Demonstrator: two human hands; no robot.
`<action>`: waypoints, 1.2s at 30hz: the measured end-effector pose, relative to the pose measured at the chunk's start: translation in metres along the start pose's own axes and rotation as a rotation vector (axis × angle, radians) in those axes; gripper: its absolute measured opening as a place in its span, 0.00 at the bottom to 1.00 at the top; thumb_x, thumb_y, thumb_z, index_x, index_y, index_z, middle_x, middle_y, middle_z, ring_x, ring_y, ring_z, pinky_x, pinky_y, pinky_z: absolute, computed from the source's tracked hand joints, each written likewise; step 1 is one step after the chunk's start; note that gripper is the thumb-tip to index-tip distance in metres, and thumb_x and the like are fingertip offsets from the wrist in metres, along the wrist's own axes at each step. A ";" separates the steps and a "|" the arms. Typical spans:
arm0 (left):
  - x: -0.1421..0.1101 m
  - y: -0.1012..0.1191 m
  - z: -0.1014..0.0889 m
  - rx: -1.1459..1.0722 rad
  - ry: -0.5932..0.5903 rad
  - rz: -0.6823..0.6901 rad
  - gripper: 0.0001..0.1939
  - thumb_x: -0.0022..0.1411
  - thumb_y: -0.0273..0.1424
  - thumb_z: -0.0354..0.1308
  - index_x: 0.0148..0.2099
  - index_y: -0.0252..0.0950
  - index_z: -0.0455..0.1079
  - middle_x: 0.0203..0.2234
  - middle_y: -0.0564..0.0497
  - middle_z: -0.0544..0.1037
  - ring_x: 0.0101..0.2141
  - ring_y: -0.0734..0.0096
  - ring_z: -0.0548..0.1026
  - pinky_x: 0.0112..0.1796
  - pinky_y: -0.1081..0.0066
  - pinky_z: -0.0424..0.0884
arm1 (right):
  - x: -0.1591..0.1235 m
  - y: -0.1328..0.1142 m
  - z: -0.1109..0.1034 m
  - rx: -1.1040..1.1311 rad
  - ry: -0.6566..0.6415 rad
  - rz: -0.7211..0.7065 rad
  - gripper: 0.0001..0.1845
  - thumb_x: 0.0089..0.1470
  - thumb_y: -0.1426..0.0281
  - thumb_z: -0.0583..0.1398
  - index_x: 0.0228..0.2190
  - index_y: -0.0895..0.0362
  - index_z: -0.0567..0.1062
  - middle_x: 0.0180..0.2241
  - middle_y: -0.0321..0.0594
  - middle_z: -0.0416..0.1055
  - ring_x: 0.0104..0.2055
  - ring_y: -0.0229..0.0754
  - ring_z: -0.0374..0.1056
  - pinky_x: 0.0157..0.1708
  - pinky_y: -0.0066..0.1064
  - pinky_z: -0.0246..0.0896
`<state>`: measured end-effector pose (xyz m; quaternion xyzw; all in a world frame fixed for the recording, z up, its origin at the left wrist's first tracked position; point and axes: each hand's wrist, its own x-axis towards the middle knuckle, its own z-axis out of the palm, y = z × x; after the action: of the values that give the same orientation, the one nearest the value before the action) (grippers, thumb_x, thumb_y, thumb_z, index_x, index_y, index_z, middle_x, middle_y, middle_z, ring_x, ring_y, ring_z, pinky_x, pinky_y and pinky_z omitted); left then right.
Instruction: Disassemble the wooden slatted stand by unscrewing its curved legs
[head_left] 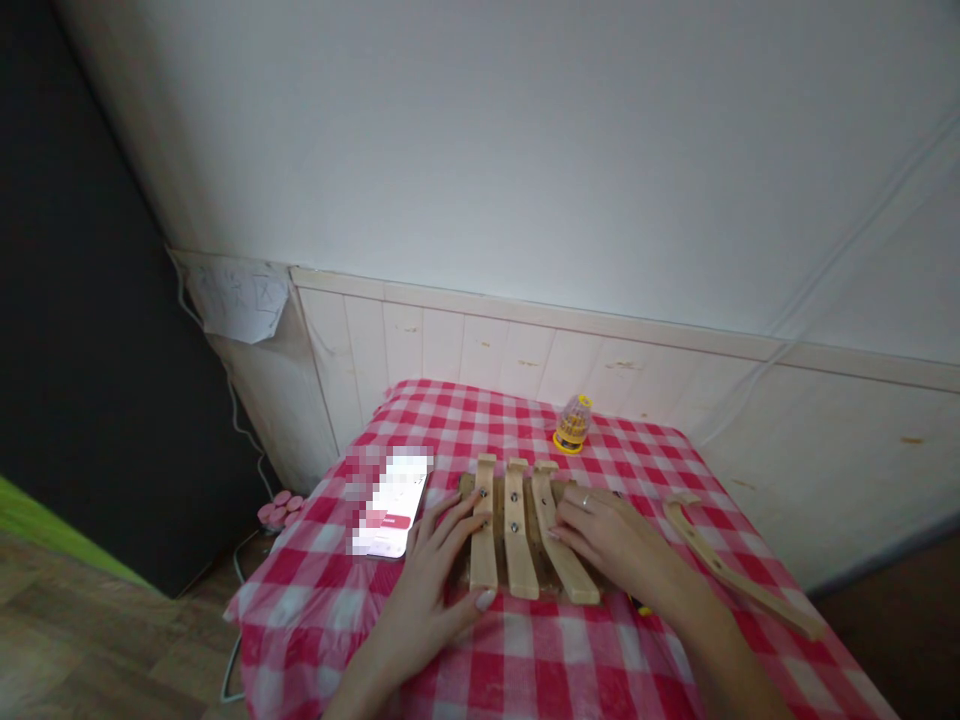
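Three curved pale wooden hooks lie side by side over a brownish board (551, 585), their upturned ends toward the wall. My left hand (431, 560) is spread, with its fingertips on the left hook (484, 565) beside its screws and its thumb by the near end. The middle hook (520, 560) has two screws showing. My right hand (607, 535), wearing a ring, bends over the right hook (574, 578), fingers together near its holes. Whatever those fingers may pinch is hidden. A small black and yellow item (640, 604) shows partly under my right forearm.
Another wooden hook (739, 580) lies on the right of the red checked tablecloth (540, 660). A lit phone (390, 510) is at the left. Near the wall stands a clear, yellow-based container (574, 425). Pink round objects (281, 510) and a white cable (240, 410) are beyond the left edge.
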<state>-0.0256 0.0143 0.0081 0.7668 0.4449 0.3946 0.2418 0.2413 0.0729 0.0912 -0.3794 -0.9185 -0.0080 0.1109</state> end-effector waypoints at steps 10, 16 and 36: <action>0.000 0.000 -0.001 -0.005 -0.003 0.014 0.31 0.69 0.55 0.53 0.67 0.49 0.61 0.71 0.48 0.59 0.69 0.46 0.54 0.64 0.40 0.57 | -0.005 -0.002 -0.001 -0.112 0.113 -0.130 0.11 0.63 0.80 0.58 0.33 0.54 0.77 0.37 0.41 0.80 0.41 0.45 0.77 0.43 0.36 0.75; -0.002 -0.003 0.000 0.003 -0.013 0.018 0.31 0.69 0.56 0.51 0.68 0.50 0.59 0.71 0.48 0.59 0.69 0.45 0.53 0.64 0.39 0.57 | -0.005 -0.002 -0.005 -0.105 0.101 0.036 0.04 0.62 0.68 0.64 0.38 0.54 0.78 0.42 0.44 0.81 0.44 0.51 0.78 0.42 0.41 0.74; -0.001 -0.003 0.001 0.000 0.002 0.023 0.32 0.69 0.56 0.52 0.68 0.48 0.61 0.70 0.46 0.60 0.68 0.46 0.55 0.64 0.39 0.57 | -0.002 -0.007 -0.008 0.108 -0.082 0.082 0.09 0.65 0.76 0.55 0.36 0.56 0.76 0.45 0.48 0.78 0.50 0.51 0.75 0.51 0.44 0.72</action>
<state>-0.0266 0.0148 0.0055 0.7714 0.4362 0.3983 0.2367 0.2387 0.0658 0.0987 -0.4103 -0.9050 0.0618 0.0938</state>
